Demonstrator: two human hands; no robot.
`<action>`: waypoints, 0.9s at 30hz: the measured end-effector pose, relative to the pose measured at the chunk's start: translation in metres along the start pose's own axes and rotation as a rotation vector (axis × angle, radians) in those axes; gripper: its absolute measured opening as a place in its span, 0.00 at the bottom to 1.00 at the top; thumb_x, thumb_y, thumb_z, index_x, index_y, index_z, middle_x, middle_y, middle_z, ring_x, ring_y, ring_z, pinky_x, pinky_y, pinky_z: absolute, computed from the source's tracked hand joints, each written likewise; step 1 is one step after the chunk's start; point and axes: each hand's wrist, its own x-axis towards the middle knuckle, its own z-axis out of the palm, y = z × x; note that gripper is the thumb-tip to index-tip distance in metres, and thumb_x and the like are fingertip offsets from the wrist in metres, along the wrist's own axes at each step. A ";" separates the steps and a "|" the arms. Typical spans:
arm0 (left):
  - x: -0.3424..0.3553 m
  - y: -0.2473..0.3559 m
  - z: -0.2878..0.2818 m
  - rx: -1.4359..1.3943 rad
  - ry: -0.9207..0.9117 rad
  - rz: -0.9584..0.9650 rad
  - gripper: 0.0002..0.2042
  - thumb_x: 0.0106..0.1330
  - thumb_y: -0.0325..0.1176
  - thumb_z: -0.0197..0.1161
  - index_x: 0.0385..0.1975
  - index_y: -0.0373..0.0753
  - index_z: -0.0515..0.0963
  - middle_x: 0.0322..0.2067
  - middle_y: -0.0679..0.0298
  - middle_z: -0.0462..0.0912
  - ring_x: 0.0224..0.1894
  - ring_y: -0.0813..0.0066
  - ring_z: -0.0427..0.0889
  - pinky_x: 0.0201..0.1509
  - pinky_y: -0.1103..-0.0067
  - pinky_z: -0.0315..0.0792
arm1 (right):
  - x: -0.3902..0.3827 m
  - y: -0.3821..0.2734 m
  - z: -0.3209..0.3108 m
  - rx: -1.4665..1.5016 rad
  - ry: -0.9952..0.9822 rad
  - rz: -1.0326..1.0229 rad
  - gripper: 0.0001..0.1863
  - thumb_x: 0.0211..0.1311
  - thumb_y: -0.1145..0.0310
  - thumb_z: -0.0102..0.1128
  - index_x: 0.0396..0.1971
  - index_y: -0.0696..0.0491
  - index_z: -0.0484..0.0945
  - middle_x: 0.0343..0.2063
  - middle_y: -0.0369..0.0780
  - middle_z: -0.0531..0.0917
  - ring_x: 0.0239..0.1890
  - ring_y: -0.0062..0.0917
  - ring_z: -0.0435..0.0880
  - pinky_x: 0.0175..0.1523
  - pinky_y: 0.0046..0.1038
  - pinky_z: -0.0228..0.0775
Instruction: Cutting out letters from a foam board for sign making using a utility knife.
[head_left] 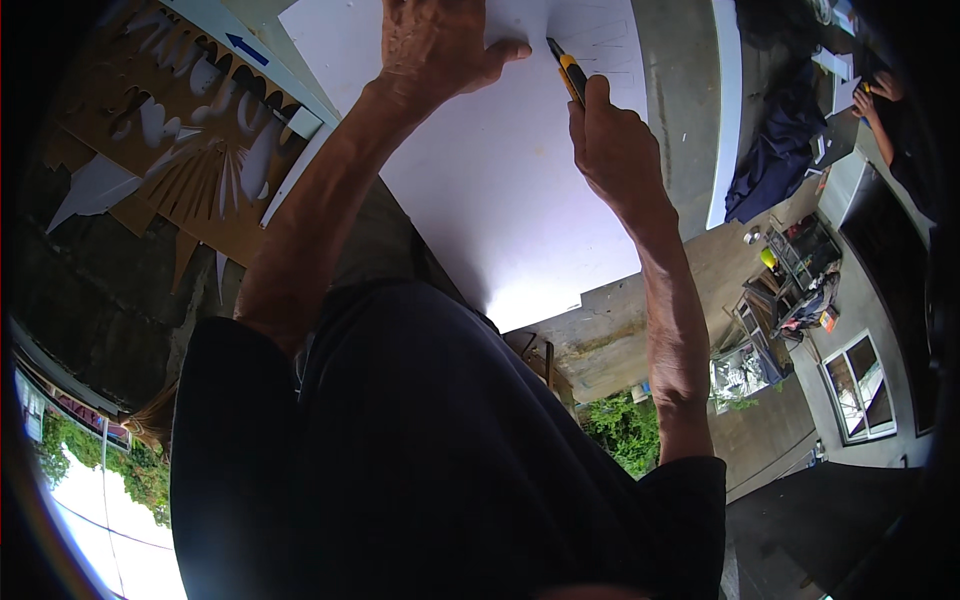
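A large white sheet (520, 200) lies in front of me, with thin drawn or cut lines near its far right part. My left hand (435, 50) rests on the far part of the sheet, its thumb stretched out to the right; the top edge of the picture cuts off the other fingers. In my right hand (615, 140) is a yellow and black utility knife (573, 76), my fingers wrapped round its handle. The knife's tip points away and to the left, close to the lines. Whether the blade touches the sheet I cannot tell.
To the left lie brown boards (190, 190) with cut-out shapes and white pieces, beside a strip with a blue arrow (248, 50). Dark blue cloth (775, 140) is at the right. Farther off, another person's hand (872, 108) holds a small tool. Cluttered shelves (790, 270) stand beyond.
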 end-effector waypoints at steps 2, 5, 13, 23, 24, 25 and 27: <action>-0.003 -0.003 0.006 0.050 0.034 0.015 0.55 0.49 0.52 0.78 0.72 0.29 0.53 0.76 0.47 0.47 0.78 0.37 0.37 0.77 0.40 0.33 | -0.005 0.000 0.001 -0.006 0.013 -0.016 0.13 0.74 0.63 0.54 0.35 0.53 0.61 0.11 0.38 0.77 0.13 0.29 0.83 0.18 0.27 0.76; 0.000 0.000 0.001 0.043 0.005 -0.001 0.56 0.50 0.53 0.78 0.73 0.29 0.52 0.76 0.47 0.46 0.78 0.38 0.36 0.77 0.41 0.32 | -0.012 0.004 0.007 -0.034 0.022 -0.019 0.13 0.74 0.63 0.54 0.35 0.53 0.62 0.11 0.37 0.76 0.13 0.28 0.82 0.18 0.26 0.75; 0.000 0.001 -0.004 0.007 -0.062 -0.030 0.56 0.51 0.53 0.78 0.73 0.30 0.51 0.76 0.46 0.46 0.78 0.38 0.35 0.77 0.42 0.32 | -0.031 0.006 0.014 -0.069 0.013 -0.007 0.13 0.75 0.62 0.54 0.35 0.52 0.62 0.11 0.35 0.76 0.13 0.26 0.82 0.17 0.26 0.74; -0.003 0.003 0.001 0.022 -0.023 -0.023 0.56 0.51 0.52 0.78 0.73 0.30 0.52 0.76 0.46 0.46 0.78 0.39 0.36 0.77 0.43 0.32 | -0.077 0.016 0.030 -0.057 -0.033 0.018 0.12 0.75 0.62 0.53 0.37 0.53 0.62 0.14 0.38 0.78 0.15 0.29 0.83 0.17 0.28 0.75; -0.002 0.003 0.001 0.032 -0.023 -0.022 0.56 0.51 0.52 0.78 0.73 0.30 0.52 0.76 0.46 0.46 0.78 0.39 0.36 0.77 0.43 0.33 | -0.081 0.017 0.031 -0.049 -0.038 0.019 0.12 0.75 0.62 0.53 0.38 0.54 0.62 0.15 0.39 0.78 0.15 0.30 0.83 0.18 0.29 0.75; -0.002 0.003 0.001 0.042 -0.023 -0.022 0.56 0.51 0.52 0.78 0.73 0.30 0.52 0.76 0.46 0.46 0.78 0.39 0.36 0.77 0.43 0.33 | -0.086 0.019 0.033 -0.048 -0.040 0.023 0.12 0.75 0.62 0.53 0.38 0.54 0.62 0.15 0.39 0.78 0.15 0.30 0.83 0.18 0.29 0.75; -0.002 0.004 0.001 0.053 -0.029 -0.024 0.56 0.51 0.52 0.78 0.73 0.30 0.52 0.76 0.46 0.46 0.78 0.39 0.36 0.77 0.43 0.33 | -0.094 0.021 0.037 -0.068 -0.028 0.022 0.11 0.75 0.63 0.54 0.41 0.54 0.64 0.15 0.36 0.77 0.14 0.25 0.80 0.18 0.26 0.73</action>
